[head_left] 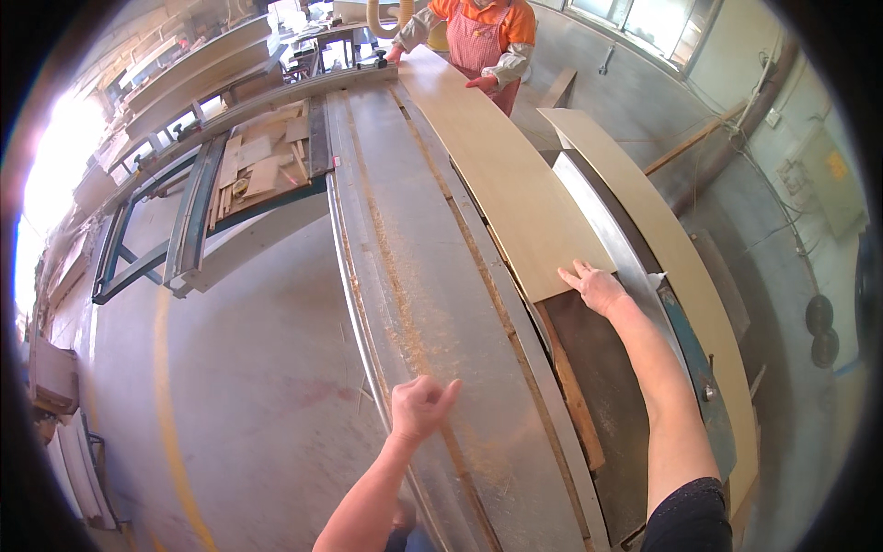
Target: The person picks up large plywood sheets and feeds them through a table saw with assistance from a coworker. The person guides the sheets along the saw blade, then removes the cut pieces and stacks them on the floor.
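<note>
My left hand (pixel 422 406) hangs over the long metal saw table (pixel 414 230), fingers curled and thumb out, with no object visible in it. My right hand (pixel 594 287) rests with fingers apart on the near end of a long pale wooden board (pixel 515 202). At the board's far end, a co-worker (pixel 483 46) in an orange top and red apron has both hands on it. Sawdust lines the table's grooves, and a dark surface with a wooden strip (pixel 575 386) shows beneath the board's near end.
A second long board (pixel 662 248) lies along the right. A sliding frame (pixel 184 230) with wood offcuts (pixel 258 175) is at the left beside a long fence (pixel 239 115). Stacked boards stand at the back left; a wall with cables and a panel box (pixel 823 184) is at the right.
</note>
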Demonstrator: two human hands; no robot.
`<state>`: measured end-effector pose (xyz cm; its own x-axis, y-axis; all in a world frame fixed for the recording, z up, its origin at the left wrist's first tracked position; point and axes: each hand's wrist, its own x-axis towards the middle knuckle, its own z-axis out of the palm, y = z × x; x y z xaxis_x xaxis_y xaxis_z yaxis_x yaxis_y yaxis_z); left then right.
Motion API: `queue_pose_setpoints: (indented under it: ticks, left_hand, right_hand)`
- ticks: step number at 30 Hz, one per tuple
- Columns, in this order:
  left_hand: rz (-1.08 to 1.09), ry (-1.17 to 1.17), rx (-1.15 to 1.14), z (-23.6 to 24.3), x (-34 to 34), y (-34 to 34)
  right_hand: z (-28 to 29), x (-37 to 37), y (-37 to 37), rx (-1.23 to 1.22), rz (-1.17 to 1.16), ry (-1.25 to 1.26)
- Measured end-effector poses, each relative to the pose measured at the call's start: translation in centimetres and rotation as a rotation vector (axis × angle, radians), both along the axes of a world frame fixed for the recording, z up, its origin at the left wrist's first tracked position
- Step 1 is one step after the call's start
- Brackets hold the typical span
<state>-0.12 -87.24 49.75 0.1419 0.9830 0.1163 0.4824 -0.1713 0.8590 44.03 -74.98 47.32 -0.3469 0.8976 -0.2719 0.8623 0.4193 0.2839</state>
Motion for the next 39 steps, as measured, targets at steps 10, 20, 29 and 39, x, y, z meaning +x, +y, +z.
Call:
queue_pose_setpoints:
  ticks: [10,20,29,39]
  left_hand:
    - [0.005,0.052,0.031,0.2,-0.9,4.7]
    - [0.024,0.047,0.049,0.1,-1.3,8.5]
    - [0.087,0.058,0.060,-1.7,-0.8,7.5]
    - [0.046,0.057,-0.060,3.5,-6.7,1.2]
  right_hand:
    - [-1.5,-1.6,7.8,-0.059,-0.030,-0.052]
    - [5.0,-0.6,10.4,0.161,-0.076,0.344]
    - [20.3,-6.6,-8.3,0.522,0.043,0.756]
    - [16.1,-34.1,-37.1,0.003,-0.333,0.984]
